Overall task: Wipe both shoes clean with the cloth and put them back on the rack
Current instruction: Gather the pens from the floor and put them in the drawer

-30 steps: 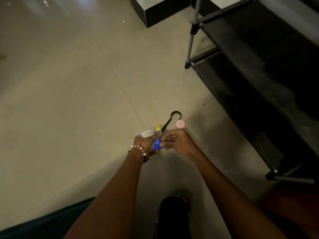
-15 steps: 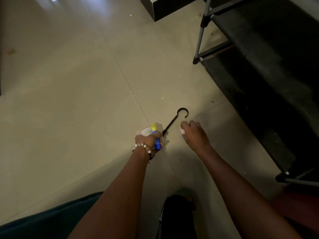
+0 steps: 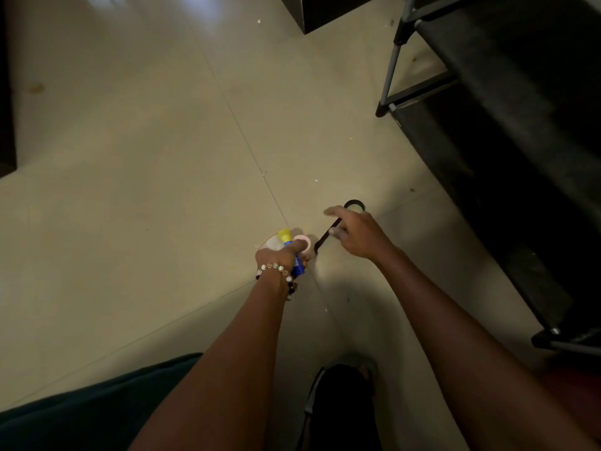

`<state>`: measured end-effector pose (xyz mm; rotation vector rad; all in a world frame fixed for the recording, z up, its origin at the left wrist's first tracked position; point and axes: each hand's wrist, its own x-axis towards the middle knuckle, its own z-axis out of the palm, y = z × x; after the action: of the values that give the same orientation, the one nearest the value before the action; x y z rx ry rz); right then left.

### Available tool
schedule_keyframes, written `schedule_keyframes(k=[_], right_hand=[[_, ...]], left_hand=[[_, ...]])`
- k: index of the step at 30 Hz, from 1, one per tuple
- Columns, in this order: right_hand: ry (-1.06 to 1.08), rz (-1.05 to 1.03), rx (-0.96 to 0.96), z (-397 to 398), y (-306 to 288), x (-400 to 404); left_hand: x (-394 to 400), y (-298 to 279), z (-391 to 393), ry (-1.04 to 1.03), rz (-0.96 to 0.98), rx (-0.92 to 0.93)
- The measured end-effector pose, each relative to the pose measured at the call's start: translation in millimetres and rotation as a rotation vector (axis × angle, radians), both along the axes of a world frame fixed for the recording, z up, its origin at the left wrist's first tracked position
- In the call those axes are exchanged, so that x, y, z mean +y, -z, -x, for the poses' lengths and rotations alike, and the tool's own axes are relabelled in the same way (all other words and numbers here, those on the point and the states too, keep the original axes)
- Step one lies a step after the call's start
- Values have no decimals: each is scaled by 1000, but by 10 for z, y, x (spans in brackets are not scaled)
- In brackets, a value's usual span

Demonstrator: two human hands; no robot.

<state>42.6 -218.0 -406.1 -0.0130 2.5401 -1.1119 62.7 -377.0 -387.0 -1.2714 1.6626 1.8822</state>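
Note:
My left hand (image 3: 282,257) grips a small blue tube with a yellow tip (image 3: 285,236), and a pink round cap (image 3: 303,239) sits at its thumb. A pale white item (image 3: 271,245) shows just beyond that hand; whether it is the cloth I cannot tell. My right hand (image 3: 355,232) hovers with relaxed, spread fingers over a black hook (image 3: 355,203) lying on the floor and holds nothing. A black shoe (image 3: 341,408) lies at the bottom centre, between my forearms. The dark shoe rack (image 3: 487,102) stands at the right.
Beige floor tiles (image 3: 146,190) spread to the left and ahead. A dark block with a white top (image 3: 325,11) sits at the top, next to the rack's grey metal leg (image 3: 390,60). Dark green cloth of my clothing (image 3: 81,408) fills the lower left corner.
The pink cap went from my right hand's fingers to my left hand's thumb, beside the tube. My right hand let go, opened and moved right over the hook.

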Motion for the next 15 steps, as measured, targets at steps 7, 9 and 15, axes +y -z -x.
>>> schedule_keyframes(k=[7,9,15], right_hand=[[-190,-489,-20,-100,212,-103],[15,-367,-76,-190,153,20],[714,279,-141,-258,-526,625]], left_hand=[[-47,76,-45,-19,37,20],[15,64,-49,-9,23,19],[404,-385,192,122,-70,106]])
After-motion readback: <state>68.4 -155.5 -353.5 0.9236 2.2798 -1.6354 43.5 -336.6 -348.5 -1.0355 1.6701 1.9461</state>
